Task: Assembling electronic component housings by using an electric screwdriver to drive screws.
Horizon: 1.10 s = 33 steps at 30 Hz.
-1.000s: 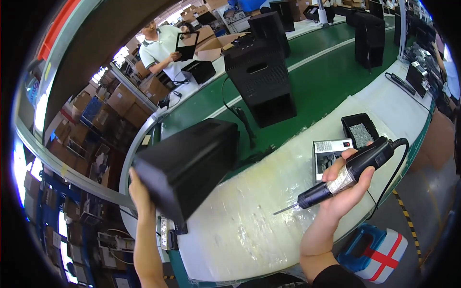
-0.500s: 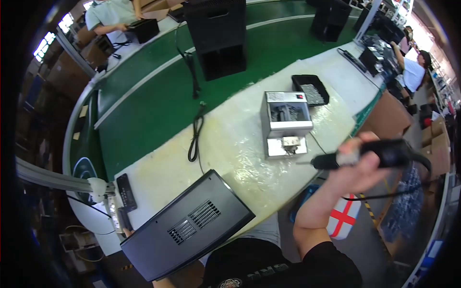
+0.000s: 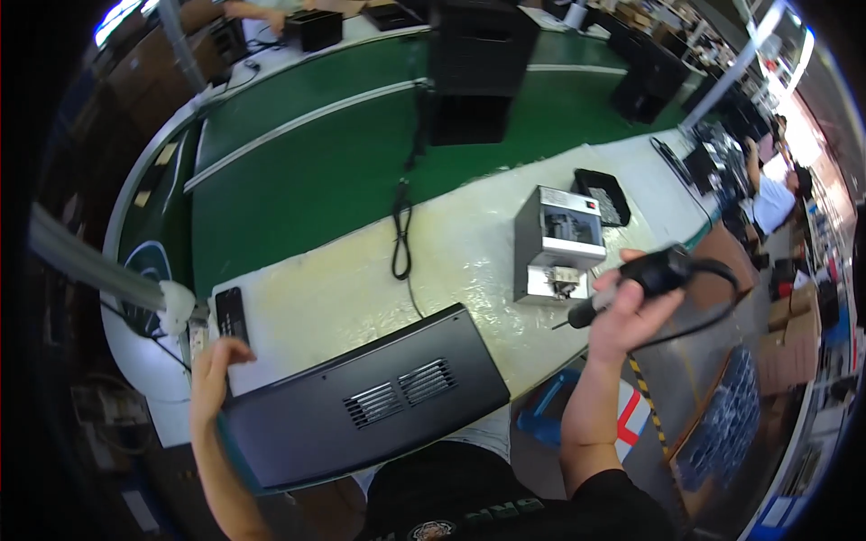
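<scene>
My right hand (image 3: 622, 316) is wrapped round a black electric screwdriver (image 3: 651, 275). Its thin bit points left, beside the front of a metal screw feeder (image 3: 559, 243). A dark grey case (image 3: 298, 424) with two slotted vents lies along the table's near edge. Just off the case's left end, my left hand (image 3: 215, 365) hovers with bent, loosely parted fingers and nothing in them. Beyond those fingers lies a black phone-like slab (image 3: 232, 320). A looped black power cord (image 3: 401, 239) runs to the far side of the case.
Behind the feeder sits a black tray of screws (image 3: 606, 197). A green conveyor (image 3: 307, 171) curves past the table, carrying a tall black case (image 3: 478, 54). At the left stands a metal post (image 3: 99, 261). Other people work at the far left and far right.
The case has turned flatter along the near edge. My left hand has come off its left end and up into view. The screwdriver has shifted slightly left, its bit now angled downward.
</scene>
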### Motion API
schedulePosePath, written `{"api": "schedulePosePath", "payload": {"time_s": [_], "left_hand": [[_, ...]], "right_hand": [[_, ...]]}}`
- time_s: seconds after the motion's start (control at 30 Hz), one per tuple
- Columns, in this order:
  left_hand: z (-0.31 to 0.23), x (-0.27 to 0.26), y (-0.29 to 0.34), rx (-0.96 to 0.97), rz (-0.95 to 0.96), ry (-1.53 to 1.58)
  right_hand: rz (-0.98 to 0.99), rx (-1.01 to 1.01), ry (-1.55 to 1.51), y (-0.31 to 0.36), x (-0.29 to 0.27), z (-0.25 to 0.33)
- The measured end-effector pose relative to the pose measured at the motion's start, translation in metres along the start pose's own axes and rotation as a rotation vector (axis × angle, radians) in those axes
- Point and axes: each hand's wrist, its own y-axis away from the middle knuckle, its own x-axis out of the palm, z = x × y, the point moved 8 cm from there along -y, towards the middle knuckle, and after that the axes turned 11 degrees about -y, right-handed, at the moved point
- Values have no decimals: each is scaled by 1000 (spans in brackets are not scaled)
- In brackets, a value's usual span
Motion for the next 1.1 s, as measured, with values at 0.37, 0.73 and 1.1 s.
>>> {"api": "schedulePosePath", "payload": {"time_s": [0.37, 0.73, 1.1], "left_hand": [[-191, 177, -27, 566, 476, -537], [-194, 167, -30, 619, 312, -390], [-190, 167, -30, 633, 281, -392]], "right_hand": [[-69, -6, -231, -37, 106, 108], [104, 2, -248, -27, 141, 101], [180, 101, -158, -16, 152, 88]]}}
